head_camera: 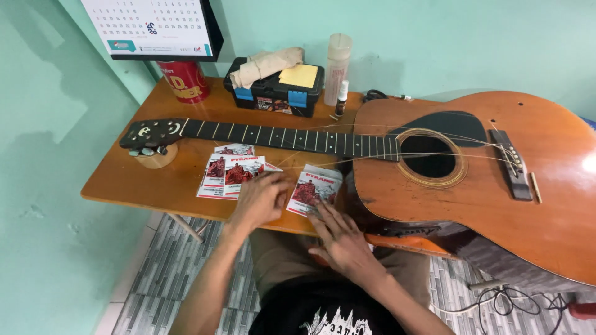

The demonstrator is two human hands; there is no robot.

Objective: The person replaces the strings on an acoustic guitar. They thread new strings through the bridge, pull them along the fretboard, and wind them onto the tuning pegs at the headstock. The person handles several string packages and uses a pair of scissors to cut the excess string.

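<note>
Lying on an orange-brown table (130, 180) against mint walls, both hands' fingers spread flat; guitar (496, 180) beside.

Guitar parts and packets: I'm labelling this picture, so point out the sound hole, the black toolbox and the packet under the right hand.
sound hole (428, 156), head view, dark middle
black toolbox (273, 93), head view, front wall
packet (313, 189), head view, red print
</note>
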